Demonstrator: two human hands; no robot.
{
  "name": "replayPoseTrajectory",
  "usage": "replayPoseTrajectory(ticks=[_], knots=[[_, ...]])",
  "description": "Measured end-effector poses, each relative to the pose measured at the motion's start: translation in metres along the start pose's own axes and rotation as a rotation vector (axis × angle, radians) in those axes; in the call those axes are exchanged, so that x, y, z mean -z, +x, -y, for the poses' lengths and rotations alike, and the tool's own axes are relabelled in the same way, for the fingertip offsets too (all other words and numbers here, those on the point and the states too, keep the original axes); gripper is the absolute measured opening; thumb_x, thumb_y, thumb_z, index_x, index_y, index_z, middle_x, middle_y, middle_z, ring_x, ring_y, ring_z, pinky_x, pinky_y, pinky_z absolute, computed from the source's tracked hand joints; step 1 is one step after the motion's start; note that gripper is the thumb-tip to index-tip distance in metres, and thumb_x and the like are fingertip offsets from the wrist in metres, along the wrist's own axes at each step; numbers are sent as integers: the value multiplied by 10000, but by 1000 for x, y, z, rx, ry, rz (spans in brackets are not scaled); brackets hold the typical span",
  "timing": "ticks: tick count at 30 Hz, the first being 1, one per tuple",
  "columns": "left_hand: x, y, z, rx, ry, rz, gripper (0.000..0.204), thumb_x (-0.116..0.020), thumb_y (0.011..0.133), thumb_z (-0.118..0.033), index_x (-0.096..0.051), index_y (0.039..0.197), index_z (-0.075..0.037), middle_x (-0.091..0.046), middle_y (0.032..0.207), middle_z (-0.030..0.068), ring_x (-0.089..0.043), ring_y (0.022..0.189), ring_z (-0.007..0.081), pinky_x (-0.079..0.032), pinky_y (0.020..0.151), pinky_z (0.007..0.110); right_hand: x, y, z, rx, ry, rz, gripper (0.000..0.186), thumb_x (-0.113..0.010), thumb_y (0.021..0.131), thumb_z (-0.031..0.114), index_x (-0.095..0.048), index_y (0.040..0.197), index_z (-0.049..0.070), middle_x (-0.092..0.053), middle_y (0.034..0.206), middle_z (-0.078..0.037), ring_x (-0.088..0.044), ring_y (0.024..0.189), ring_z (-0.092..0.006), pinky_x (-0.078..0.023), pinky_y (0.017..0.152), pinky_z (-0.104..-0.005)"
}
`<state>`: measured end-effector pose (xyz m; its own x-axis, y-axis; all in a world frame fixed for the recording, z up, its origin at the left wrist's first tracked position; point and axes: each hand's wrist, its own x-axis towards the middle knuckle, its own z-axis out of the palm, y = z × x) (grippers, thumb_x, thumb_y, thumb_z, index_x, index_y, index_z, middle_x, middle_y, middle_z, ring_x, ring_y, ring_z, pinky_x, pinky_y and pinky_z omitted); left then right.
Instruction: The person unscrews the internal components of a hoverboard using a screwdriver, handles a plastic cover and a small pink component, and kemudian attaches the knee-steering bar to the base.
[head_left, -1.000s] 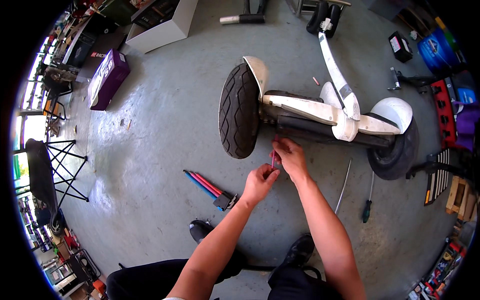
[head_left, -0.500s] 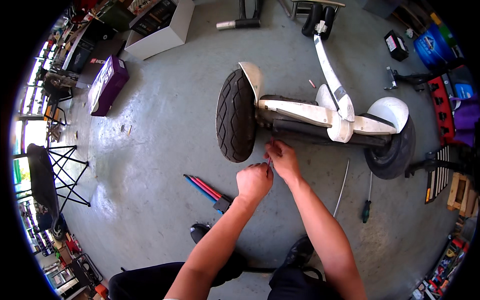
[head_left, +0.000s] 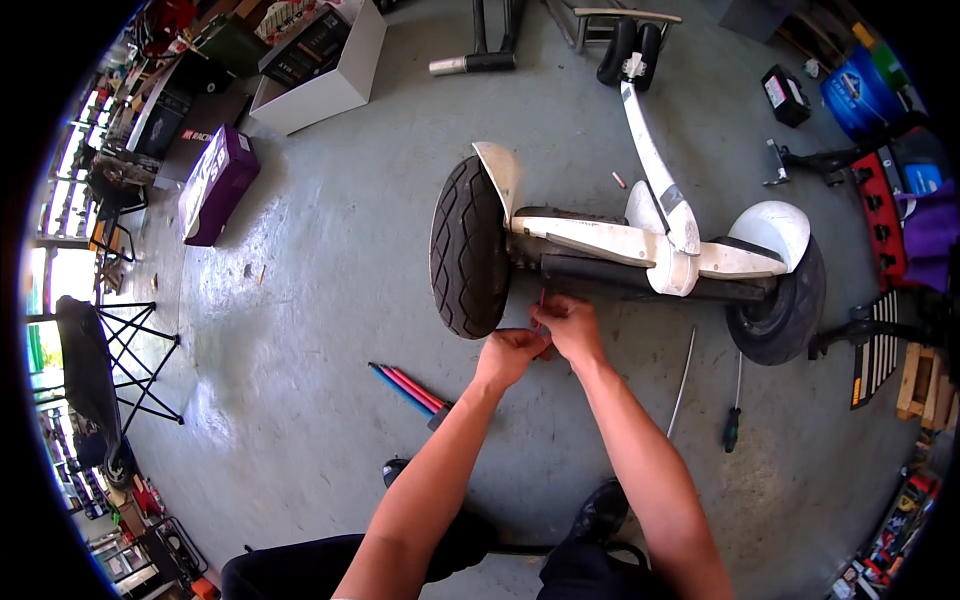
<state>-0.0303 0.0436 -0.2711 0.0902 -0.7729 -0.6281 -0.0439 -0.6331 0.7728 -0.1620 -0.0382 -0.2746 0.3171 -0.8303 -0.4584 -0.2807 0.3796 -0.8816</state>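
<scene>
A white self-balancing scooter (head_left: 590, 235) with two black-tyred wheels sits on the floor in front of me; its knee bar (head_left: 648, 145) stretches away from me. My right hand (head_left: 570, 325) is closed on a thin red hex key (head_left: 542, 296), whose end reaches the scooter's dark underside beside the left wheel (head_left: 468, 248). My left hand (head_left: 508, 355) is closed just nearer to me, its fingertips meeting the right hand around the key's lower part, which is mostly hidden. Left of my forearm lies a holder of red and blue hex keys (head_left: 408, 388).
On the floor to the right lie a long thin metal rod (head_left: 684, 380) and a green-handled screwdriver (head_left: 732, 430). A purple box (head_left: 220, 188), a white carton (head_left: 320, 90) and a folding chair (head_left: 90, 365) stand at the left. A blue bucket (head_left: 858, 95) is at the far right.
My left hand has turned and its fingers have shifted at the hex key's lower part. The right hand stays by the scooter. The whole view has tilted slightly.
</scene>
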Motion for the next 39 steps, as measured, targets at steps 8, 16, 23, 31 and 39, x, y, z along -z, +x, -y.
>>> replayPoseTrajectory(ticks=[8, 16, 23, 31, 39], knots=[[-3, 0, 1, -56, -122, -117, 192, -747, 942, -155, -757, 947, 37, -739, 824, 54, -642, 756, 114, -501, 731, 283, -3, -9, 21, -22, -61, -69, 170, -701, 964, 150, -746, 976, -13, -764, 862, -71, -681, 718, -125, -535, 646, -306], [-10, 2, 6, -116, -244, -305, 161, -798, 895, -121, -731, 852, 18, -719, 770, 58, -625, 695, 108, -490, 649, 277, -16, -16, -17, 115, 161, -139, 291, -703, 998, 257, -715, 1009, -34, -748, 882, -62, -653, 761, -107, -522, 665, -294], [-12, 6, 3, -46, -239, -323, 250, -869, 851, -208, -717, 803, -16, -656, 717, 0, -525, 633, 75, -400, 548, 270, -47, -85, -27, 189, -306, -326, 260, -668, 1002, 252, -706, 944, 1, -720, 796, -66, -653, 665, -154, -518, 621, -360], [-26, -2, -31, -78, 193, -348, 271, -664, 991, -229, -703, 1241, -130, -734, 822, 47, -646, 669, 120, -526, 640, 324, -54, -76, -42, -300, 1160, -24, 134, -659, 944, 117, -649, 1047, 31, -678, 868, -35, -640, 712, -152, -513, 615, -362], [-32, 1, -45, -60, 322, -301, 470, -591, 1002, -156, -567, 1466, -223, -746, 912, 88, -710, 786, 234, -558, 723, 378, -50, -92, -30, 271, -362, -398, 164, -714, 878, 69, -613, 1001, 32, -629, 838, 2, -602, 694, -132, -489, 594, -360]])
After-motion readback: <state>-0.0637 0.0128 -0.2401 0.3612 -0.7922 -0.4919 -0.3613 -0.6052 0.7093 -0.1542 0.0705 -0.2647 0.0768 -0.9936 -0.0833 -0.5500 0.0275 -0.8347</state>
